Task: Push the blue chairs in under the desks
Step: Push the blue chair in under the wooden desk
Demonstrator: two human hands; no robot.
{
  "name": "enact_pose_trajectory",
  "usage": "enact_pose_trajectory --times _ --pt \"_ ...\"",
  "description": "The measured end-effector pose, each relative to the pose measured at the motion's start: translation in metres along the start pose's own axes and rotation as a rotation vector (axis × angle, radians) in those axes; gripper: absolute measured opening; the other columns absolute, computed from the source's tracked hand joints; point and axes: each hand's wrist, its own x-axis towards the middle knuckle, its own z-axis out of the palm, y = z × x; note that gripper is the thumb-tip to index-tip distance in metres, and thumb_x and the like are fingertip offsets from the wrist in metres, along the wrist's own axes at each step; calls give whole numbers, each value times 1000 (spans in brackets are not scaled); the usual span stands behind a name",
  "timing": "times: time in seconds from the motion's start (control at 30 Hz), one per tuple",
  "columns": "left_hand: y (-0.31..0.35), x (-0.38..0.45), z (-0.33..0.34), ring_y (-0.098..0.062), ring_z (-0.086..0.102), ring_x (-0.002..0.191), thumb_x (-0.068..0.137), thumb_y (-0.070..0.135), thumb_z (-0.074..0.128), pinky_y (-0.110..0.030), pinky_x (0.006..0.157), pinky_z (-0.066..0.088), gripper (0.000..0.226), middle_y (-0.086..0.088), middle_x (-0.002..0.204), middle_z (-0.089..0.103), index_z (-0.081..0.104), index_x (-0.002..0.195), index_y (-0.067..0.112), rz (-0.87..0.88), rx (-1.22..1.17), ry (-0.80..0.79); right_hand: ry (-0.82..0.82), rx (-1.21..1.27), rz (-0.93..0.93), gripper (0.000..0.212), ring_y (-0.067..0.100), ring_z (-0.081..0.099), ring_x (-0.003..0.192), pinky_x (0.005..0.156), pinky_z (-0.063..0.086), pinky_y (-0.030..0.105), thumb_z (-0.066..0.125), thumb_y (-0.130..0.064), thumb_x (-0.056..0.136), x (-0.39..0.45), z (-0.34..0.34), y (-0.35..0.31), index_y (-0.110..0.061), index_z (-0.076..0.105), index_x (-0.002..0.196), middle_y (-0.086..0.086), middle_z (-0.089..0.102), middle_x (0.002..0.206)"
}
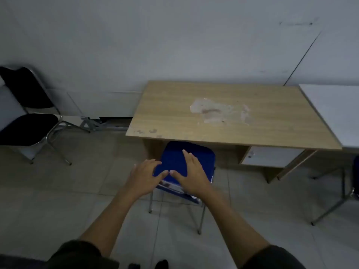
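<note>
A blue chair (196, 154) with thin metal legs stands at the front edge of a wooden desk (223, 113), its far part under the desktop. Both my hands rest flat on its blue back, fingers spread. My left hand (144, 176) lies on the near left corner. My right hand (191, 171) lies on the middle, thumb almost touching the left thumb. Neither hand curls around the chair. At the far right edge a sliver of another blue chair (355, 171) shows under a white desk (334, 113).
A black folding chair (29, 127) with chrome legs stands at the left by the wall. The wooden desk has a grey drawer unit (270, 156) on its right side. Metal legs (330, 208) of the white desk reach onto the tiled floor at right.
</note>
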Motion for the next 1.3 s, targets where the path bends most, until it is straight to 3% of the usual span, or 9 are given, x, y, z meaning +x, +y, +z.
enact_pose_trajectory --times 0.07,0.13,0.23,0.33,0.53,0.73,0.83,1.1,1.3 --pt "-30 7 0 -23 37 148 87 83 44 -57 123 21 79 2 159 46 50 148 32 -16 94 -47 -45 -89 62 103 21 3 157 123 9 62 47 -87 81 3 29 -5 -39 2 161 -6 3 171" --pt "-62 12 4 -22 45 139 74 96 44 -57 119 29 97 5 151 51 49 147 33 25 218 -142 -112 -263 109 97 26 23 152 121 19 60 57 -79 81 -1 58 0 -35 19 159 -3 24 166" --pt "-92 25 16 -22 53 123 68 79 71 -47 109 40 90 6 135 56 51 141 30 138 354 -177 -32 -532 89 33 25 66 100 84 53 41 66 -31 93 4 77 9 -23 59 124 3 68 114" --pt "-94 39 24 -28 63 98 69 40 89 -39 81 49 54 -3 108 67 65 112 19 199 314 -91 15 -618 131 16 21 56 69 61 43 34 62 -9 94 8 78 9 -19 63 107 2 68 89" --pt "-92 55 44 -26 60 57 58 17 95 -33 50 47 30 -5 67 67 69 73 16 240 231 26 32 -591 113 10 20 54 68 62 41 33 62 -15 96 13 73 18 -21 63 105 1 68 88" --pt "-85 55 49 -23 59 60 65 20 91 -35 55 50 23 -2 69 68 69 71 19 163 270 36 7 -591 66 12 18 56 66 62 48 33 59 -13 96 15 74 32 -24 64 99 -1 65 81" --pt "-71 45 56 -21 56 58 65 9 87 -35 55 49 24 0 66 64 66 66 21 122 284 13 9 -619 46 16 18 62 68 65 57 38 61 -12 94 10 67 48 -27 64 99 -4 66 80" --pt "6 25 110 -20 56 58 53 -11 81 -33 57 48 36 1 64 61 65 66 18 158 177 15 22 -692 122 23 19 65 75 70 57 34 58 -8 91 -22 -4 113 -27 66 98 -4 69 85" --pt "48 21 131 -25 63 73 66 -11 78 -42 78 55 32 -3 78 69 74 82 16 157 134 31 24 -654 162 24 19 64 71 71 57 36 58 -4 88 -33 -34 145 -24 67 95 -2 68 82"
